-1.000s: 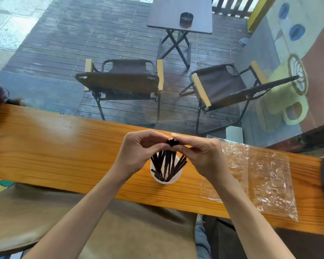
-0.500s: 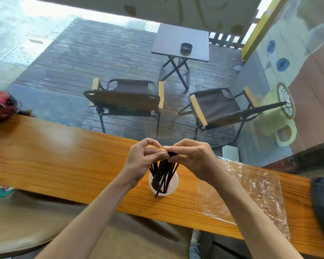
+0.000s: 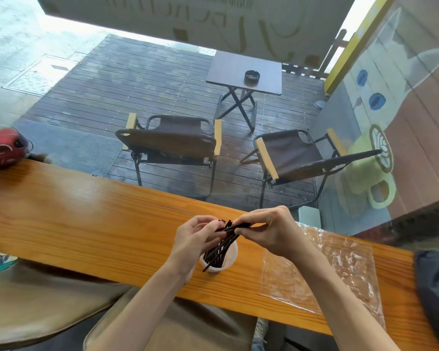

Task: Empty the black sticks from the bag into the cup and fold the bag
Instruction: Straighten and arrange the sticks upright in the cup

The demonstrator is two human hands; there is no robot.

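A small white cup [image 3: 230, 259] stands on the wooden counter [image 3: 86, 224] and holds several black sticks [image 3: 219, 249] that lean to the upper right. My left hand [image 3: 195, 239] and my right hand [image 3: 271, 231] meet just above the cup, and both pinch the upper ends of the sticks. The clear plastic bag [image 3: 322, 274] lies flat and crumpled on the counter to the right of the cup, with no hand on it.
A red patterned object [image 3: 3, 145] sits at the counter's far left end. A dark blue bag [image 3: 436, 292] lies at the right edge. Behind the window are two folding chairs [image 3: 170, 143] and a small table with an ashtray [image 3: 251, 77].
The sticks have tipped from nearly upright to a slant toward the upper right as both hands gathered their tops. The camera has tilted upward, so the cup and hands sit lower in view.
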